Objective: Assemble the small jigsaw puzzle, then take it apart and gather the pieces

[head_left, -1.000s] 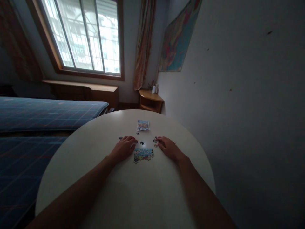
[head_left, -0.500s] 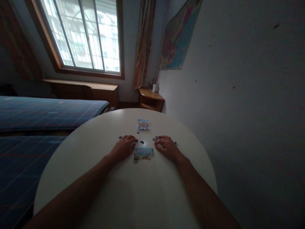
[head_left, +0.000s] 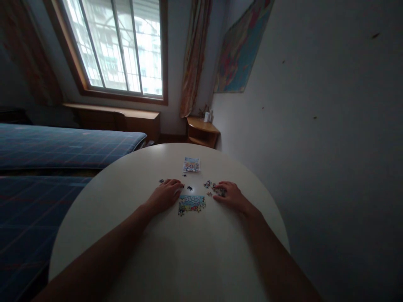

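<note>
A partly joined jigsaw block (head_left: 192,204) lies on the round white table (head_left: 176,260) between my hands. My left hand (head_left: 166,194) rests palm down just left of it, fingers curled lightly on the table, with loose pieces (head_left: 189,188) beyond its fingertips. My right hand (head_left: 232,196) lies to the right of the block, fingers over a small heap of loose pieces (head_left: 213,188). Whether it pinches a piece I cannot make out. A small picture card (head_left: 191,165) sits farther back.
A bed with a blue plaid cover (head_left: 56,147) stands left of the table. A wooden corner shelf (head_left: 201,131) sits behind, below a window (head_left: 119,46) and a wall map (head_left: 239,50). A plain wall (head_left: 330,126) runs close along the right.
My right hand has slid to the right and back toward me, uncovering more of the loose pieces. The left hand has stayed put. The view has shifted slightly.
</note>
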The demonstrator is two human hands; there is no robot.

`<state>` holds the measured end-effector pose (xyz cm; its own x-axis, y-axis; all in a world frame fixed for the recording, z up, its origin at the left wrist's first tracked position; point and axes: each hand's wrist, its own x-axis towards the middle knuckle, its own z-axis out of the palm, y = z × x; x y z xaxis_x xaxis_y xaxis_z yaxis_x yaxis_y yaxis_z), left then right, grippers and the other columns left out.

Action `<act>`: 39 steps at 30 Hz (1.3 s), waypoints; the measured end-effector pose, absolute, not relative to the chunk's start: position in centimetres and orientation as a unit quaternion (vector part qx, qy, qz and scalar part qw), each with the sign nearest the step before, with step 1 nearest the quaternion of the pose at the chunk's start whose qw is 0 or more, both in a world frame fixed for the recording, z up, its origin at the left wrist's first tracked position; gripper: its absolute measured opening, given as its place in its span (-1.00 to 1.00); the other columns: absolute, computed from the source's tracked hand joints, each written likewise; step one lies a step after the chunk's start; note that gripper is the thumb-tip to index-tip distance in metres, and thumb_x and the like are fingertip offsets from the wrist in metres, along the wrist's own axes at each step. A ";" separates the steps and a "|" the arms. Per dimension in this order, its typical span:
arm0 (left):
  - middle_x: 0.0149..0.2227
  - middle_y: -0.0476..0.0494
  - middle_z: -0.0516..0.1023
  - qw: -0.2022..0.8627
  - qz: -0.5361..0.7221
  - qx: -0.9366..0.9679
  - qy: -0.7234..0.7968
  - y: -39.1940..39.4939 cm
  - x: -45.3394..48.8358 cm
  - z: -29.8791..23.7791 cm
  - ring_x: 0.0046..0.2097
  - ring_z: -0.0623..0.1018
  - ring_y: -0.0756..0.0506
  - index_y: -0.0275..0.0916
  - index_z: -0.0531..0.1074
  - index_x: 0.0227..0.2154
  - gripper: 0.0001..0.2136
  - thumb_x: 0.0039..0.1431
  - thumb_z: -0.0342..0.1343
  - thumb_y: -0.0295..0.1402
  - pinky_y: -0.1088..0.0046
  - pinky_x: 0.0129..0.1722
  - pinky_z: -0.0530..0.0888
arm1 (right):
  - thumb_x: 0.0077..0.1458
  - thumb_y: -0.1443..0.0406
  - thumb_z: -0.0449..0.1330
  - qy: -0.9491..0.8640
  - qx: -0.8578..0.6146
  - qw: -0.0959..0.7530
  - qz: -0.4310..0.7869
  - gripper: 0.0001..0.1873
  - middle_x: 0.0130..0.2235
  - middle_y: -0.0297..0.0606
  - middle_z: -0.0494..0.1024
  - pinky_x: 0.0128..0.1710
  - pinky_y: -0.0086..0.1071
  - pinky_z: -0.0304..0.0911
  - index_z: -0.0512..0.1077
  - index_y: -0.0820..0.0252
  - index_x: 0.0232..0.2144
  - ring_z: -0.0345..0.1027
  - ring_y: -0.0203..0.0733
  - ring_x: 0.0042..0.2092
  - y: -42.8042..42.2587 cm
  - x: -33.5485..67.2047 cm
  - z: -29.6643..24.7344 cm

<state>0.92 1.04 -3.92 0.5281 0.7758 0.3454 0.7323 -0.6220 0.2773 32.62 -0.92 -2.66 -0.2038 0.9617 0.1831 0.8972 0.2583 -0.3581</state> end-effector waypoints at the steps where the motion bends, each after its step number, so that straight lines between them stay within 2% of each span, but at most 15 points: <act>1: 0.05 -0.15 0.47 0.047 0.222 0.874 0.429 1.1 0.9 -4.0 0.09 0.41 -0.19 -0.15 0.44 -0.01 -0.72 0.28 -0.04 -0.39 0.21 0.10 0.35 | -0.04 0.04 0.29 -0.768 -0.606 0.187 0.086 -0.51 0.09 -0.09 0.46 0.18 -0.11 0.07 0.53 0.12 -0.06 0.25 0.04 0.16 -0.9 32.8 -2.7; 13: 0.07 -0.15 0.46 0.047 0.220 0.873 0.434 0.8 0.9 -3.5 0.10 0.41 -0.18 -0.17 0.41 0.02 -0.70 0.27 -0.04 -0.40 0.22 0.11 0.35 | 0.02 0.14 0.28 -0.780 -0.587 0.201 0.084 -0.75 0.03 -0.18 0.51 0.15 -0.13 0.09 0.58 0.07 -0.24 0.29 -0.01 0.10 -1.7 30.1 -1.5; 22: 0.05 -0.17 0.46 0.064 0.248 0.871 0.420 1.0 0.6 -3.1 0.10 0.40 -0.20 -0.17 0.42 -0.03 -0.75 0.24 0.02 -0.38 0.18 0.13 0.32 | 0.03 0.18 0.27 -0.777 -0.587 0.205 0.100 -0.79 0.03 -0.09 0.51 0.12 -0.14 0.09 0.58 0.17 -0.31 0.28 0.02 0.11 -1.3 30.2 -2.3; 27: 0.02 -0.15 0.48 0.121 0.231 0.909 0.327 0.1 0.6 -1.6 0.07 0.42 -0.18 -0.14 0.45 -0.05 -0.73 0.21 0.14 -0.23 0.20 0.13 0.32 | 0.01 0.22 0.28 -0.781 -0.579 0.215 0.089 -0.82 -0.07 -0.13 0.55 0.08 -0.13 0.09 0.56 0.14 -0.31 0.28 0.03 0.08 -1.9 29.6 -1.5; 30: -0.06 -0.15 0.51 0.151 0.201 0.931 0.265 -0.7 1.0 -0.8 0.02 0.45 -0.17 -0.14 0.48 -0.08 -0.72 0.16 0.20 -0.22 0.26 0.08 0.35 | 0.00 0.23 0.29 -0.771 -0.592 0.214 0.096 -0.83 -0.15 -0.15 0.58 0.05 -0.13 0.10 0.57 0.11 -0.30 0.29 0.04 0.07 -2.4 29.2 -0.9; 33: -0.09 -0.13 0.52 0.149 0.185 0.940 0.246 -1.1 1.5 -0.5 -0.01 0.47 -0.18 -0.12 0.52 -0.12 -0.72 0.10 0.27 -0.22 0.26 0.08 0.33 | 0.01 0.23 0.29 -0.773 -0.586 0.217 0.109 -0.86 -0.23 -0.17 0.60 0.00 -0.18 0.15 0.56 0.14 -0.35 0.36 -0.01 -0.02 -2.5 29.1 -0.6; 39: -0.13 -0.13 0.51 0.124 0.184 0.938 0.267 -1.3 2.2 -0.9 -0.05 0.48 -0.16 -0.13 0.55 -0.16 -0.79 0.15 0.23 -0.22 0.27 0.03 0.34 | 0.09 0.26 0.22 -0.793 -0.525 0.246 0.187 -0.76 -0.30 -0.27 0.62 -0.17 -0.33 0.24 0.54 0.13 -0.16 0.44 -0.17 -0.23 -3.2 28.6 -0.1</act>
<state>2.19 -1.35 -0.86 0.7895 0.5465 0.2793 0.4552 -0.8267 0.3308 28.57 -3.22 -0.13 -0.3282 0.9243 0.1948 0.7404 0.3797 -0.5546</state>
